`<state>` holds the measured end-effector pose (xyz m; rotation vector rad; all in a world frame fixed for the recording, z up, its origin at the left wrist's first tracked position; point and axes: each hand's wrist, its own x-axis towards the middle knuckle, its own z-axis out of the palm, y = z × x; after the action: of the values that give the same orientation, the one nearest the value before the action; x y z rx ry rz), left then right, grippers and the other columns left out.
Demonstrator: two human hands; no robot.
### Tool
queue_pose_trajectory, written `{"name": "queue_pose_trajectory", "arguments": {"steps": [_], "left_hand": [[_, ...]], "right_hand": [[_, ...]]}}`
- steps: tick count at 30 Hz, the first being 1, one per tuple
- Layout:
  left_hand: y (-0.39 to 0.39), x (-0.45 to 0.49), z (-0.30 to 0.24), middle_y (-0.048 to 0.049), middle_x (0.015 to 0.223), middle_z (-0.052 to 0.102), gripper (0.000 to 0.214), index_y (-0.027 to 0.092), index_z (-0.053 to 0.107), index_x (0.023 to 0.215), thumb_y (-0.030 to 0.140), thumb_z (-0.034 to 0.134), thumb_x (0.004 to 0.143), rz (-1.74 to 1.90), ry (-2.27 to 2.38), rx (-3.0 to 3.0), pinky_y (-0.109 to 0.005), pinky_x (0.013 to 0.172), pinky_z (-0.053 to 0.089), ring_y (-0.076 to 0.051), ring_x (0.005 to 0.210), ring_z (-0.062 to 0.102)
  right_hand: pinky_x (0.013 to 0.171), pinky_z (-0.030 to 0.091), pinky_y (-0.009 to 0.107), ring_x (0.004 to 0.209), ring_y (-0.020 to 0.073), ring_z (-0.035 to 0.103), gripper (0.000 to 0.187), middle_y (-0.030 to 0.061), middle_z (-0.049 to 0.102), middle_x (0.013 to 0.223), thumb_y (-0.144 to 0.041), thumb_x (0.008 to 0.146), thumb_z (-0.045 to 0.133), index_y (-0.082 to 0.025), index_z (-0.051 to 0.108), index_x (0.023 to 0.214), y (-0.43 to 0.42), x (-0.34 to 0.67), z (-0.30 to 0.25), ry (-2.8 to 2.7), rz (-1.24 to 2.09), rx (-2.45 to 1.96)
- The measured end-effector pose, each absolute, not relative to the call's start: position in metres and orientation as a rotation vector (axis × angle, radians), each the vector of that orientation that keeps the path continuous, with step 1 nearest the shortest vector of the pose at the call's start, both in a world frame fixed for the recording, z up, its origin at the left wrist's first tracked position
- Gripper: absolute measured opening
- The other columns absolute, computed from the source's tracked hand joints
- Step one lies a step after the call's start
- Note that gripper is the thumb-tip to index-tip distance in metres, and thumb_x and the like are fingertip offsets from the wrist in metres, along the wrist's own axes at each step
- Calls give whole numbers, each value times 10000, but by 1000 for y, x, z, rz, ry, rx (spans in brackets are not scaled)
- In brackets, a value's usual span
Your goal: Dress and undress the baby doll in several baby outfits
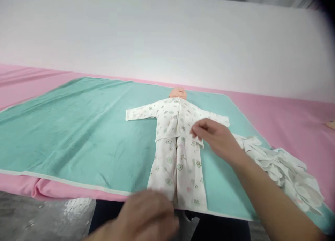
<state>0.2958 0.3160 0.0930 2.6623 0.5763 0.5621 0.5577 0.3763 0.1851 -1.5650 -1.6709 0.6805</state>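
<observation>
The printed shirt (167,119) lies on the doll (178,92), trousers (167,164) at six o'clock. From the right hand (216,136), fingers curled narrow, the shirt lies toward ten; whether they pinch it, I cannot tell. The blurred left hand (148,215), its grip unclear, has the trousers toward one. Crumpled cloth (288,174) lies at four.

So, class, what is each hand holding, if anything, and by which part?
No hold is visible: the right hand is over the patterned top; the left hand is blurred.
</observation>
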Motion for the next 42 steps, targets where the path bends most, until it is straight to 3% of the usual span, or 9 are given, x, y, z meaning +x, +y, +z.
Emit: {"name": "queue_pose_trajectory", "arguments": {"steps": [4,8,12,16,27,34,38,42], "left_hand": [[437,345,144,-40,978,616,244,214,585,954,118,399,829,1158,871,2477,-324,830,474,-162,954,555],[535,403,160,-31,1039,632,288,197,610,981,136,418,775,1139,1169,2012,-323,875,449,-173,956,567],[580,437,153,-50,1008,663,364,138,647,955,70,398,697,1092,1052,1815,-290,876,443,-165,937,590],[590,449,142,-46,1009,662,397,157,641,950,48,386,665,1144,1110,1853,-306,885,432,-172,956,583],[580,450,135,-69,1138,597,372,187,559,1086,111,343,793,1115,1115,2297,-355,925,405,-200,1065,528],[573,440,131,-39,1028,639,275,180,628,835,115,375,748,1170,958,2239,-330,907,422,-181,986,553],[571,428,128,-8,1154,605,312,183,638,801,106,341,740,1129,809,2061,-308,964,398,-157,1069,536],[570,421,125,-14,1294,506,330,197,652,891,152,342,787,1136,803,2151,-331,1041,320,-163,1195,448]], "right_hand": [[633,407,262,686,133,547,253,4,606,773,-414,834,414,-192,531,808,459,553,170,-1612,349,-1620],[661,394,289,756,190,556,335,58,625,795,-475,808,409,-165,534,836,522,555,164,-1635,104,-1920],[695,404,296,875,242,579,430,157,626,977,-467,816,391,-104,533,999,554,556,168,-1704,130,-2110],[694,413,301,887,249,589,370,137,633,971,-394,839,364,-126,552,1011,563,550,166,-1772,101,-2134],[646,388,290,831,211,577,332,101,633,905,-346,893,245,-163,520,931,553,555,145,-1425,51,-2053],[645,378,296,798,218,572,385,72,628,825,-471,865,283,-186,542,847,513,547,137,-1622,15,-2046],[669,390,300,829,231,574,399,96,624,884,-500,837,362,-162,559,915,503,537,144,-1741,4,-2103],[622,367,285,764,213,575,328,83,620,836,-376,869,325,-160,571,852,504,529,147,-1795,-151,-2092]]}}
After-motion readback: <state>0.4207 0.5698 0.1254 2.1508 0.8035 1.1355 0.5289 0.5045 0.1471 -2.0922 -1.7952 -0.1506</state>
